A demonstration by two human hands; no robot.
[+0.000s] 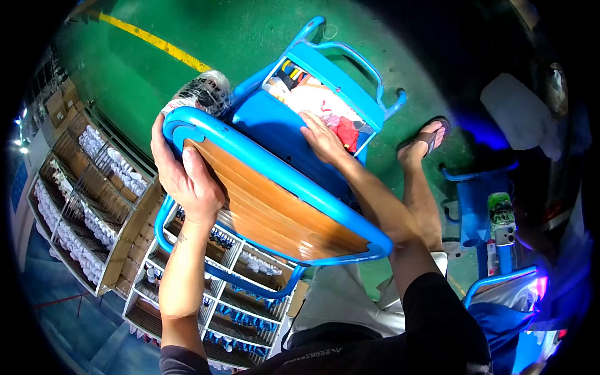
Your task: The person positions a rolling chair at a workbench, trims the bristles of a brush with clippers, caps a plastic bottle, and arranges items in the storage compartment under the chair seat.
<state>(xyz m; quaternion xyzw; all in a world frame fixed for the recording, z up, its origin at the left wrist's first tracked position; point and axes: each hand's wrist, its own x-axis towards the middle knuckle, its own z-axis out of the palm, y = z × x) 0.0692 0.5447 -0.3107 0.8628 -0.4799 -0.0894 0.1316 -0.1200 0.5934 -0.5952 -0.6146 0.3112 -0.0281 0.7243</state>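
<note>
My left hand point(190, 187) grips the upper left corner of a blue-framed wooden seat point(275, 206), thumb on the wood and fingers round the blue tube. The seat stands tilted in front of a blue metal box point(275, 122). Fingers stretched, my right hand point(323, 137) lies at the box's opening, close to a red item point(345, 134). I cannot tell whether it touches the contents. White packaging point(315, 100) and several small tools or handles point(289, 70) lie in the opening. A clear plastic-wrapped bundle point(212, 90) sits beyond the seat's left corner.
White-framed shelves point(247, 294) and a wooden rack point(87, 212) with rows of small white parts stand at left. At right are another blue metal frame point(472, 206), a green-labelled container point(500, 209) and a phone point(505, 235). A yellow line point(156, 42) crosses the green floor point(250, 37).
</note>
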